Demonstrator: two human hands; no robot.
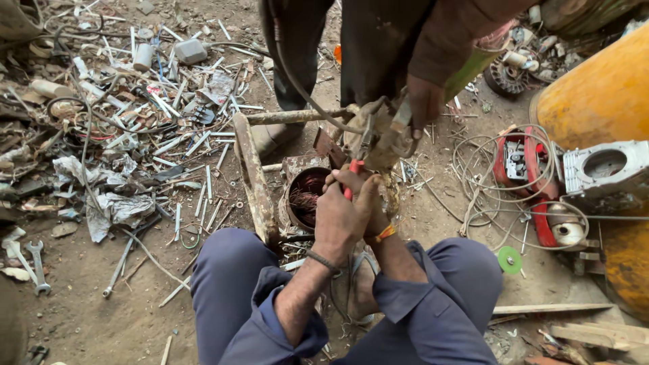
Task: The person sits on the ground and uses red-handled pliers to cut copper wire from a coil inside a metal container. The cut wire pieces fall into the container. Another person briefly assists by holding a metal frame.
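A: Motor shell (297, 177), rusty, round, lying on the dirt floor (101, 318) between the person's knees. Copper winding (307, 197) inside, reddish, a bunch of it loose at the mouth.

B: Hands?

A: Left hand (336, 216) and right hand (370, 203), pressed together, both closed around the red handles of a pair of pliers (354, 170). The tip points up toward a grimy metal part (378, 138) just above the shell.

B: Who holds that part?

A: A second person, standing opposite; one hand (424, 101) rests on it, with a cable (297, 81) trailing down alongside.

B: Progress?

A: Partial, by my judgement. Shell is open and the copper is exposed, yet most of the winding sits inside. Whether the pliers grip wire or the part, I cannot tell.

B: Surroundings?

A: Rusty metal frame (253, 172) touching the shell's left side. Spanners (37, 263) well apart on the left, amid scattered metal scraps (169, 108). Red housing (524, 162) with wires and a yellow drum (602, 88) on the right.
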